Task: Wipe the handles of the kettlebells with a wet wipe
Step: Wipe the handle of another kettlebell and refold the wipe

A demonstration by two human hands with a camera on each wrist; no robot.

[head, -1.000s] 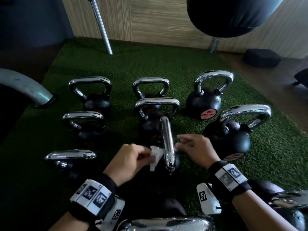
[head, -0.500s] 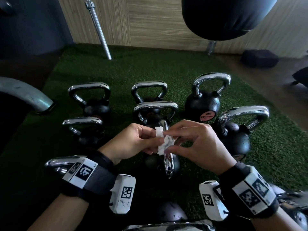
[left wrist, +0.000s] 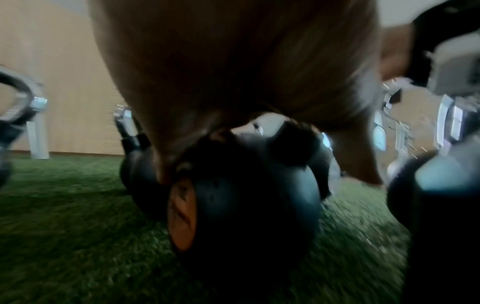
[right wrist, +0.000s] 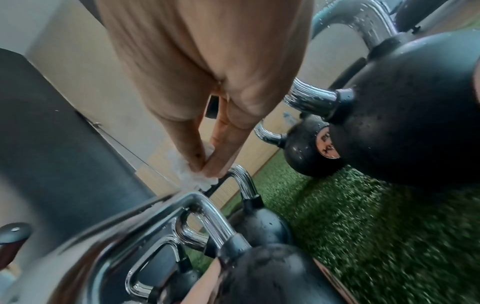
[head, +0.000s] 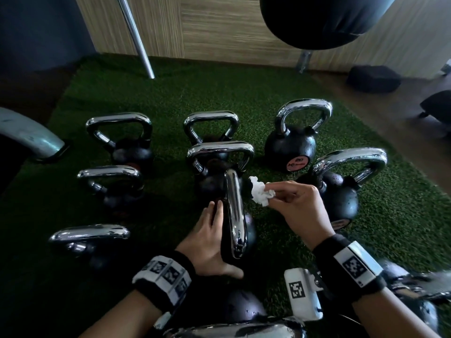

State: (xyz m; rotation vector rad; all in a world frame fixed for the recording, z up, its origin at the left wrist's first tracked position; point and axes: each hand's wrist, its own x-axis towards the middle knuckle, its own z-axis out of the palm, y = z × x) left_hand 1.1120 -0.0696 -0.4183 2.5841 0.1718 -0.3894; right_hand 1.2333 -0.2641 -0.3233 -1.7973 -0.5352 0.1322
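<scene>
Ten kettlebells (head: 290, 145), one wipe (head: 260, 192), two hands (head: 296, 207).

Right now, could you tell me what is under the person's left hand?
The left hand rests on the black body of the near kettlebell, beside its chrome handle. The contact beneath the palm is hidden.

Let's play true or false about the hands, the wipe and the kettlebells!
1. The right hand pinches the crumpled white wipe. True.
2. The left hand holds the wipe. False: it rests open against the nearest kettlebell, holding nothing.
3. The kettlebells stand on green turf. True.
4. The wipe is pressed on that kettlebell's chrome handle. False: it is held beside the handle, apart from it.
5. The kettlebell handles are red. False: shiny chrome.
</scene>
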